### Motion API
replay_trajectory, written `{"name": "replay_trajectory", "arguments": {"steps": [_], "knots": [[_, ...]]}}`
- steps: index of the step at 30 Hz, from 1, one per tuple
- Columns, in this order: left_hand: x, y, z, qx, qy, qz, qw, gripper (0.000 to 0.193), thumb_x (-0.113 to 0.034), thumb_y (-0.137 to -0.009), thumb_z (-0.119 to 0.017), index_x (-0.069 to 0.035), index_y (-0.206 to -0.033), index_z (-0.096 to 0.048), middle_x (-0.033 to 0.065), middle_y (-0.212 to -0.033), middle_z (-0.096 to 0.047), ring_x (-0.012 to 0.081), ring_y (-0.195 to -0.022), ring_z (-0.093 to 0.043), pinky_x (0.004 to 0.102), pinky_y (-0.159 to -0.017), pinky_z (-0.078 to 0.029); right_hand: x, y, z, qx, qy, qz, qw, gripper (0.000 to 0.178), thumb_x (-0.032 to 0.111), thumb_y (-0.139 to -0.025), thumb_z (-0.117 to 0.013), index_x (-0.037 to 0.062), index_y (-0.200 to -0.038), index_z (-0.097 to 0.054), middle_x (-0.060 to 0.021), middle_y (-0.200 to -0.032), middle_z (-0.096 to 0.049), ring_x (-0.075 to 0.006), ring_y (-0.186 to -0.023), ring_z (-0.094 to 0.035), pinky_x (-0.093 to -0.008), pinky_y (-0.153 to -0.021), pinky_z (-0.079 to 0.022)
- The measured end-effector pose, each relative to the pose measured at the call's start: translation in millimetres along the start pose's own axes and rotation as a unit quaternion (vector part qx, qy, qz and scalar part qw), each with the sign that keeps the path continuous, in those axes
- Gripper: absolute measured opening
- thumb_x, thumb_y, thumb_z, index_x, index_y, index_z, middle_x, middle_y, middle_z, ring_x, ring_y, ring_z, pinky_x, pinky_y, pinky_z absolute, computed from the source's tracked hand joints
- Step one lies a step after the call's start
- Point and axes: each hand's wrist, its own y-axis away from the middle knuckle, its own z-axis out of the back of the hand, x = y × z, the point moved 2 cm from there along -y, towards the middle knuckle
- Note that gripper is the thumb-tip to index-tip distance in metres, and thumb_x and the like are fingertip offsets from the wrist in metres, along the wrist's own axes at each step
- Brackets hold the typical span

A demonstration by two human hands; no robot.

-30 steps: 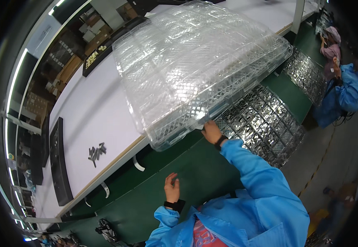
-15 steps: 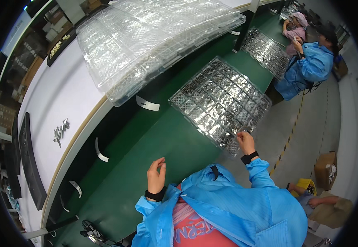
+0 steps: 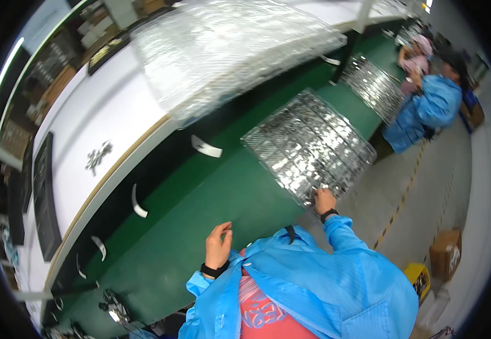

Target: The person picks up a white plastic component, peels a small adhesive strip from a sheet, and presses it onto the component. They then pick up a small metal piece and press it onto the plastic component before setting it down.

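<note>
My right hand (image 3: 325, 200) is at the near corner of a clear compartmented tray (image 3: 249, 139) that holds many small shiny metal pieces (image 3: 307, 150). Its fingers are closed and point down at the pieces. Whether one is pinched between them, I cannot make out. Over the green bench (image 3: 200, 198), nearer to me and left of the tray, my left hand (image 3: 218, 246) hovers with its fingers loosely stretched and nothing in them. Both wrists wear black bands.
A large stack of clear trays (image 3: 228, 51) lies on the white shelf (image 3: 81, 186) beyond the bench, near loose metal pieces (image 3: 98, 155) and a black strip (image 3: 44, 198). Another filled tray (image 3: 372, 87) is farther along, beside a co-worker in blue (image 3: 426, 107). A yellow bin (image 3: 418, 279) and cardboard box (image 3: 446, 254) stand right.
My right hand has shifted slightly left and down along the tray's near corner. My left hand stays near the same spot. The view has tilted, and the person at lower right is out of sight.
</note>
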Motion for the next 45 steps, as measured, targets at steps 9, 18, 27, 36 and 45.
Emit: {"name": "replay_trajectory", "arguments": {"steps": [9, 18, 27, 36, 45], "knots": [[21, 5, -26, 0.016, -0.014, -0.037, 0.999, 0.026, -0.013, -0.086, -0.055, -0.004, -0.110, -0.059, 0.0149, -0.104, -0.063, 0.0311, -0.093, -0.063, 0.0387, -0.080, -0.051, -57, 3, -27, -0.013, 0.029, 0.023, 0.999, 0.018, 0.010, -0.077, -0.069, 0.0036, -0.090, -0.058, -0.0154, -0.097, -0.059, -0.0347, -0.095, -0.055, -0.0458, -0.077, -0.047], [20, 27, -13, -0.040, -0.021, -0.006, 0.999, 0.026, -0.012, -0.084, -0.055, -0.004, -0.108, -0.058, 0.0141, -0.103, -0.061, 0.0334, -0.097, -0.059, 0.0432, -0.083, -0.048, -5, -30, -5, 0.018, -0.068, 0.097, 0.993, 0.013, 0.012, -0.088, -0.056, 0.0027, -0.094, -0.051, -0.0170, -0.084, -0.062, -0.0367, -0.079, -0.060, -0.0435, -0.072, -0.046], [-28, 17, 4, -0.016, 0.079, -0.057, 0.995, 0.028, -0.009, -0.082, -0.059, -0.002, -0.110, -0.056, 0.0133, -0.101, -0.060, 0.0268, -0.086, -0.063, 0.0394, -0.076, -0.049, 189, 20, 111, 0.165, -0.440, 0.282, 0.837, 0.007, 0.007, -0.092, -0.054, 0.0004, -0.094, -0.055, 0.0000, -0.078, -0.052, -0.0067, -0.066, -0.047, -0.0206, -0.058, -0.038], [-37, 28, 19, -0.096, 0.119, -0.123, 0.981, 0.018, -0.005, -0.078, -0.064, -0.001, -0.095, -0.060, 0.0094, -0.084, -0.059, 0.0235, -0.076, -0.061, 0.0356, -0.065, -0.048, 264, 64, 129, 0.335, -0.481, 0.293, 0.755, 0.007, 0.005, -0.088, -0.060, 0.0016, -0.086, -0.054, -0.0021, -0.069, -0.058, -0.0065, -0.055, -0.049, -0.0198, -0.049, -0.040], [-23, 31, 11, -0.120, 0.040, -0.096, 0.987, 0.011, -0.011, -0.080, -0.062, -0.002, -0.087, -0.061, 0.0100, -0.080, -0.062, 0.0300, -0.076, -0.060, 0.0401, -0.065, -0.047, 273, 66, 119, 0.415, -0.452, 0.233, 0.755, 0.016, 0.013, -0.091, -0.060, 0.0038, -0.080, -0.052, -0.0029, -0.061, -0.057, -0.0065, -0.049, -0.048, -0.0202, -0.044, -0.038]]}}
